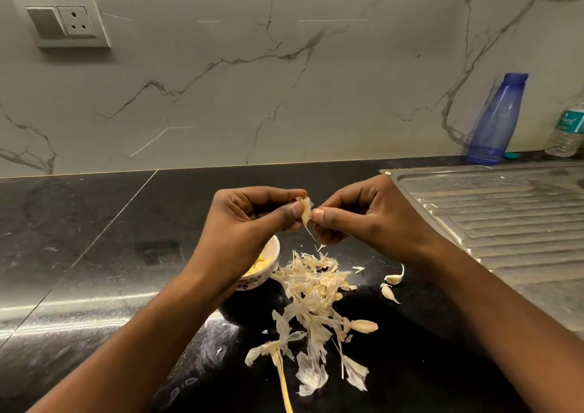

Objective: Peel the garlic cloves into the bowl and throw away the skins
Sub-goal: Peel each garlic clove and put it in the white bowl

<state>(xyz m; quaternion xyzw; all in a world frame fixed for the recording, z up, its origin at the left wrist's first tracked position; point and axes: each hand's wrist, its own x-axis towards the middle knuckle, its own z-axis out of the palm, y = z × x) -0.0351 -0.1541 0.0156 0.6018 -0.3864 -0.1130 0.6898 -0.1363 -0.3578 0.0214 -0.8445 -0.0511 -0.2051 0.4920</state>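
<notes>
My left hand (252, 215) pinches a garlic clove (305, 211) between thumb and fingers above the counter. My right hand (357, 216) pinches the clove's papery skin from the other side, and a thin strip of skin hangs below. Under my left wrist stands a small white bowl (270, 268), partly hidden, with peeled yellowish cloves (259, 265) inside. A pile of garlic skins (316, 289) lies on the black counter just right of the bowl. Two unpeeled cloves (392, 286) lie to the right of the pile, and a third clove (363, 325) lies nearer me.
A garlic stalk (281, 371) and loose skins lie close to me. A steel sink drainboard (505, 210) fills the right side. A blue bottle (497, 118) and a clear water bottle (567, 128) stand at the back right against the marble wall. A wall socket (61, 20) sits upper left.
</notes>
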